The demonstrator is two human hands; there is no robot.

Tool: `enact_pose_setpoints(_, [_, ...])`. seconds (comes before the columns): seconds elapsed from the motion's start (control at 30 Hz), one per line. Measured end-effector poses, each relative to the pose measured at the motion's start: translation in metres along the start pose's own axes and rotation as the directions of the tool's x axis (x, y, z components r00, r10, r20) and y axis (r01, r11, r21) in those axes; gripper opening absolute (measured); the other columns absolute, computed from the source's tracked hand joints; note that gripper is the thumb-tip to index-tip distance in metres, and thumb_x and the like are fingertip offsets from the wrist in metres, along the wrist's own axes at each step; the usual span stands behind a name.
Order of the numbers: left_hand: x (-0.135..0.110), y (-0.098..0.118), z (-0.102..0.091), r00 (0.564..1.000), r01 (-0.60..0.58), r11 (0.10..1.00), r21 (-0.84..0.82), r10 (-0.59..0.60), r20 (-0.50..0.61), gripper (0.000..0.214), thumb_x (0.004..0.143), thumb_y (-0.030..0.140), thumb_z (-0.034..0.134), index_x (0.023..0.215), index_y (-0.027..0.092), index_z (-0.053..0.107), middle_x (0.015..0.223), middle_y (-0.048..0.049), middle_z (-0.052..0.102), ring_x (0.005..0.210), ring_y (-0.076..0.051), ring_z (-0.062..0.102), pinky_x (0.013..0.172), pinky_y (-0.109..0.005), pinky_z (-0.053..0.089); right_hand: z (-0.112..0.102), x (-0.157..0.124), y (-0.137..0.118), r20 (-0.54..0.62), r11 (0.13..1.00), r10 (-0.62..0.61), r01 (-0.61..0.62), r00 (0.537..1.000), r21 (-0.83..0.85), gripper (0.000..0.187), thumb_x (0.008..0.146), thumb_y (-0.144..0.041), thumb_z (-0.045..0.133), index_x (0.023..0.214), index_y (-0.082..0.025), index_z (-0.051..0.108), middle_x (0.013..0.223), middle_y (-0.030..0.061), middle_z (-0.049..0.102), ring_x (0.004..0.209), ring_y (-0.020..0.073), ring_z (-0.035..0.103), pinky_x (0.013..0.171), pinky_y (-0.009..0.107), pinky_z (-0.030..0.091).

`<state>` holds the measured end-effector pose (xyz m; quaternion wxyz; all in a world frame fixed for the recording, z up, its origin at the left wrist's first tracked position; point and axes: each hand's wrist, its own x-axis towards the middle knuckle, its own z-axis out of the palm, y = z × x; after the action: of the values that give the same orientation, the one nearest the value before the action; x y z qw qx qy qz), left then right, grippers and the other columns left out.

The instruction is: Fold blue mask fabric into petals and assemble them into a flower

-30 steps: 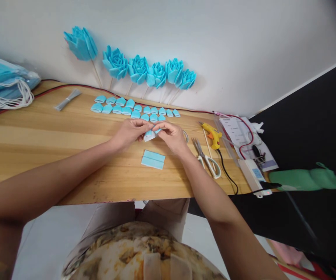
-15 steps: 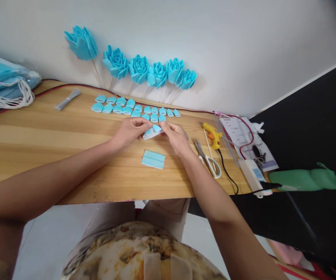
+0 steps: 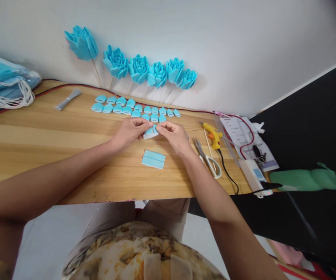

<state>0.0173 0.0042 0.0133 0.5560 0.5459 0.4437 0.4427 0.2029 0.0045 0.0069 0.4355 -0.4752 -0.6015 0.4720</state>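
Observation:
My left hand (image 3: 130, 131) and my right hand (image 3: 174, 135) meet over the wooden table (image 3: 53, 147), both pinching one small light-blue fabric piece (image 3: 150, 133) between fingertips. Just nearer to me lies a flat stack of blue rectangular pieces (image 3: 153, 159). Beyond my hands, several folded blue petals (image 3: 127, 107) lie in rows. Several finished blue fabric roses on sticks (image 3: 138, 70) lean against the white wall.
Scissors (image 3: 207, 156), a wooden stick and a yellow glue gun (image 3: 213, 135) lie to the right, with a power strip (image 3: 254, 173) and papers at the table's end. A bundle of wires (image 3: 67, 100) and a pack of blue masks (image 3: 1, 87) sit at left.
My right hand's fingers shifted slightly along the blue piece, folding its edge inward; my left hand kept its pinch in place.

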Motion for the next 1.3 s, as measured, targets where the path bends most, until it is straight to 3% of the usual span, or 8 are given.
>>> enact_pose_setpoints(0.23, [-0.0011,0.0023,0.0009,1.0,-0.002,1.0,0.012,0.002,0.0,0.03,0.072,0.047,0.077,0.067,0.019,0.066,0.062,0.0018,0.061,0.048,-0.008,0.044,0.048,-0.023,0.036,0.0013,-0.0006,-0.0002,0.029,0.999,0.02,-0.019,0.999,-0.027,0.029,0.071,-0.047,0.076,0.075,-0.02,0.066,0.069,-0.0035,0.06,0.065,0.0107,0.049,0.063,0.026,0.039])
enact_pose_setpoints(0.47, [0.0011,-0.0019,0.0,0.996,-0.051,0.998,0.031,0.048,0.069,0.043,0.081,0.055,0.066,0.06,0.018,0.058,0.053,0.0012,0.056,0.049,-0.01,0.048,0.051,-0.023,0.039,-0.0018,0.0016,0.0031,-0.056,1.0,-0.01,0.01,0.998,-0.006,0.026,0.074,-0.044,0.074,0.078,-0.019,0.067,0.072,-0.0031,0.06,0.067,0.0106,0.051,0.067,0.026,0.04])
enact_pose_setpoints(0.73, [0.0003,-0.0007,-0.0009,0.996,-0.052,0.995,0.09,0.044,0.083,0.036,0.081,0.047,0.064,0.059,0.018,0.058,0.055,0.0019,0.055,0.05,-0.009,0.047,0.051,-0.023,0.036,-0.002,0.0025,0.0041,-0.038,0.999,-0.034,0.033,0.999,-0.012,0.027,0.075,-0.045,0.073,0.08,-0.019,0.066,0.071,-0.0031,0.059,0.067,0.0107,0.05,0.066,0.025,0.039])
enact_pose_setpoints(0.93, [-0.0004,0.0001,0.0015,0.999,0.026,0.998,0.059,-0.027,0.022,0.025,0.073,0.041,0.073,0.078,0.017,0.071,0.057,0.003,0.057,0.049,-0.009,0.046,0.049,-0.022,0.035,-0.0015,0.0017,0.003,-0.024,0.999,-0.049,0.049,0.998,-0.002,0.027,0.075,-0.045,0.073,0.08,-0.019,0.066,0.072,-0.0026,0.059,0.068,0.0112,0.051,0.068,0.026,0.04])
enact_pose_setpoints(1.3, [-0.002,0.0059,0.0033,1.0,0.006,0.994,0.106,-0.007,0.009,0.019,0.081,0.034,0.064,0.073,0.017,0.064,0.058,0.0035,0.054,0.049,-0.008,0.045,0.05,-0.021,0.036,-0.0019,0.0017,0.0048,-0.027,0.998,-0.059,0.059,0.998,-0.02,0.026,0.077,-0.045,0.072,0.081,-0.02,0.066,0.072,-0.0028,0.058,0.067,0.011,0.049,0.066,0.026,0.038])
